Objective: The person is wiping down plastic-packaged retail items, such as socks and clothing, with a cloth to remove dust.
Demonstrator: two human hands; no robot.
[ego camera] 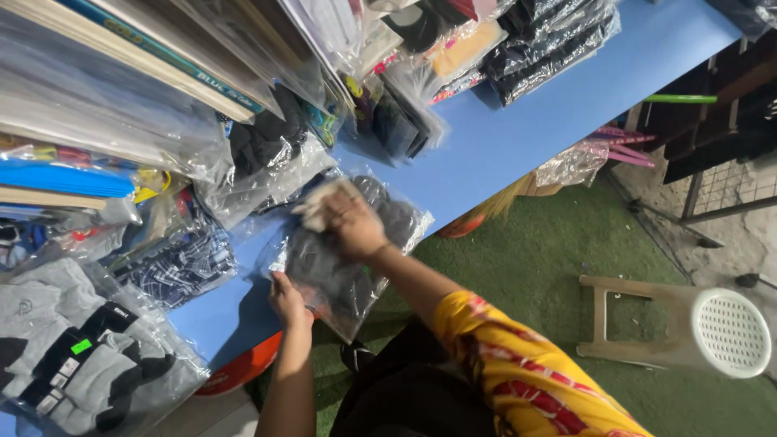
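A clear plastic bag with dark folded clothing [340,267] lies on the blue table [518,129] near its front edge. My left hand [287,301] pinches the bag's near edge. My right hand [350,222] presses down on top of the bag, holding a pale cloth [320,206] against it. My right arm wears a yellow sleeve with red patterns.
Many bagged garments are stacked on the table: grey ones [73,356] at the left, a checked one [186,263], dark ones [550,40] at the far end. Green turf [566,243] covers the floor. A white plastic stool [712,324] lies tipped at the right. An orange ball [243,368] sits under the table.
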